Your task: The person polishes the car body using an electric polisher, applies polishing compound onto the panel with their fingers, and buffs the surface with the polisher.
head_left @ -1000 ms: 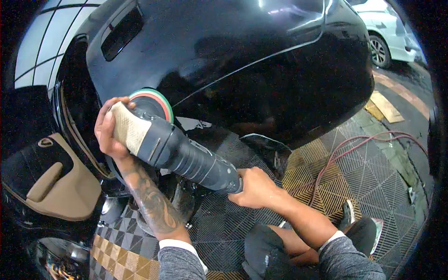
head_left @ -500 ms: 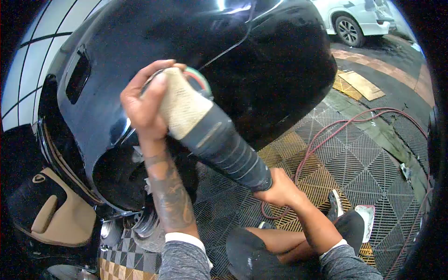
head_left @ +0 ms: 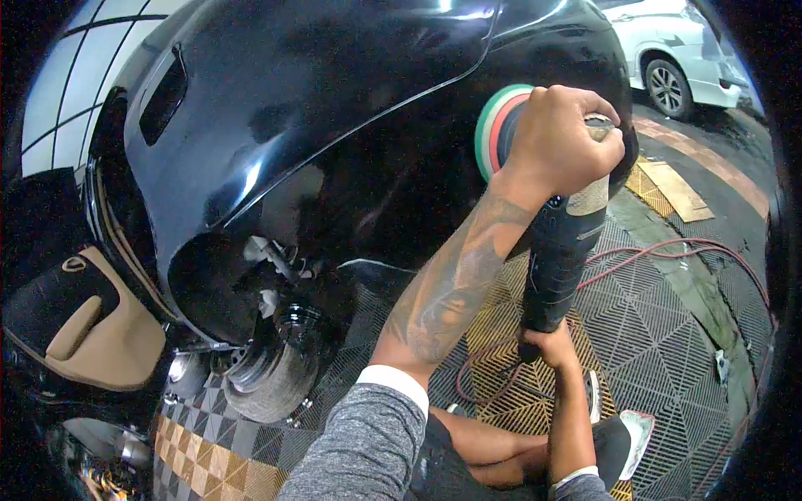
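I hold a black polisher (head_left: 555,259) with both hands. My left hand (head_left: 561,144) is wrapped over the light-coloured cover on its head. Lower down, my right hand (head_left: 553,344) grips the rear end of the body. The round foam pad (head_left: 486,125), ringed green, white and red, faces the glossy black car panel (head_left: 334,92) near its right end. It looks to be against the panel, though my left hand and forearm hide part of the tool. The tool's body points down toward my lap.
A wheel well (head_left: 217,275) with bare suspension parts opens at the lower left. Beside it a beige-and-black door panel (head_left: 125,351) shows. A red hose (head_left: 668,250) lies over the grated floor (head_left: 660,309). A white car (head_left: 677,42) stands behind, near flat cardboard (head_left: 678,190).
My left hand and the polisher's head have swung right across the panel toward its right end. The tool now stands more upright in view, with the pad's face turned to the panel.
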Available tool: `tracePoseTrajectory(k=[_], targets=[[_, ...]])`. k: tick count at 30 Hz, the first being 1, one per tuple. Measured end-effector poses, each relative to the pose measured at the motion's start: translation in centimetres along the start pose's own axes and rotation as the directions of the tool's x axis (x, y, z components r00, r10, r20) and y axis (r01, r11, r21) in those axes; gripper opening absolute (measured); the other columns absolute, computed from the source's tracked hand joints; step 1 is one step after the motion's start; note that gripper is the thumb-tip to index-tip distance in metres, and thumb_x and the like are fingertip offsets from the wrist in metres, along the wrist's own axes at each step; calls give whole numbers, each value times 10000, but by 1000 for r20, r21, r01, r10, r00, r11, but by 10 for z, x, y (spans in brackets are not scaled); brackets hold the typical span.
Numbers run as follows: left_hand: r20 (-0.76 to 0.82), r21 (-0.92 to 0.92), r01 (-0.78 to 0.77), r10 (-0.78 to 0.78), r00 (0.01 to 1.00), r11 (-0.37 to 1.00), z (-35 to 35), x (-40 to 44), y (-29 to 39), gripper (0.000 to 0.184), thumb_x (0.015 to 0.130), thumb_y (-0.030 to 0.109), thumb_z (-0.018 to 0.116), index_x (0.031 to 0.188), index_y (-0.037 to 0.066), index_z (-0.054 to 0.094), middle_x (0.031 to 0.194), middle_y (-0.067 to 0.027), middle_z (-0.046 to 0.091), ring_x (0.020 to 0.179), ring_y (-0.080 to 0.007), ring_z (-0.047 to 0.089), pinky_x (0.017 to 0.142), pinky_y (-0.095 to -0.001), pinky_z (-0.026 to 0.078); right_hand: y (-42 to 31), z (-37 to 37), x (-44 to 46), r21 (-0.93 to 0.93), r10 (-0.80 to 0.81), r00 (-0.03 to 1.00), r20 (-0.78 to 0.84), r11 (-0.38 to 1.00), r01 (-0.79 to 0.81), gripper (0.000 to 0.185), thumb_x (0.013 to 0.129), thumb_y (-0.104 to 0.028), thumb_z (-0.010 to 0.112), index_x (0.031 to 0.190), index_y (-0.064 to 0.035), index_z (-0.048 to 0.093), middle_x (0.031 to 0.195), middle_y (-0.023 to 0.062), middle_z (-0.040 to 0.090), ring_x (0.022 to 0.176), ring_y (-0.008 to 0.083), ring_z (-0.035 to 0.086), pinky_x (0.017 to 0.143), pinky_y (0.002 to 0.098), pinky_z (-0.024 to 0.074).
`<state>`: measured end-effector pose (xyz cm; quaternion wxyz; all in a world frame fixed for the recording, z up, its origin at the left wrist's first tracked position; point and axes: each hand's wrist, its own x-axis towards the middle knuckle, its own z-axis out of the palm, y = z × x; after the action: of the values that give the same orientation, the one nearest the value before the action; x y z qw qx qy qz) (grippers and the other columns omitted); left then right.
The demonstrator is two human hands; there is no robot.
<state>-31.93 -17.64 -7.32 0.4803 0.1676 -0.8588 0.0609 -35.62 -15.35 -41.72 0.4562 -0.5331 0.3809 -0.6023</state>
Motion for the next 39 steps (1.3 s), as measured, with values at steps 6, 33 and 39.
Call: tracePoseTrajectory(k=[6, 33, 39], targets=[[-16, -32, -25, 24, 1000, 999, -54, -29, -3, 202, 804, 187, 723, 907, 18, 761, 772, -84, 745, 702, -128, 710, 659, -281, 566, -6, 23, -8, -54, -27, 997, 66, 998, 31, 577, 606, -187, 861, 1100, 23, 651, 1008, 162, 717, 944, 289, 678, 868, 386, 523], [-313, -260, 64, -147, 938, 963, -258, -169, 6, 367, 869, 104, 554, 1152, -121, 621, 1053, -297, 686, 933, -336, 701, 895, -425, 559, -100, 116, -26, -367, -151, 898, 413, 875, 316, 369, 630, -246, 774, 863, 25, 680, 819, 244, 693, 795, 415, 691, 732, 452, 543], [-334, -220, 67, -140, 932, 973, -129, -139, -3, 229, 805, 77, 632, 982, -29, 731, 975, -163, 737, 902, -222, 695, 846, -350, 548, -46, 29, -17, -387, -32, 956, 291, 910, 149, 409, 621, -296, 773, 873, 12, 680, 821, 223, 706, 771, 373, 695, 742, 447, 531]])
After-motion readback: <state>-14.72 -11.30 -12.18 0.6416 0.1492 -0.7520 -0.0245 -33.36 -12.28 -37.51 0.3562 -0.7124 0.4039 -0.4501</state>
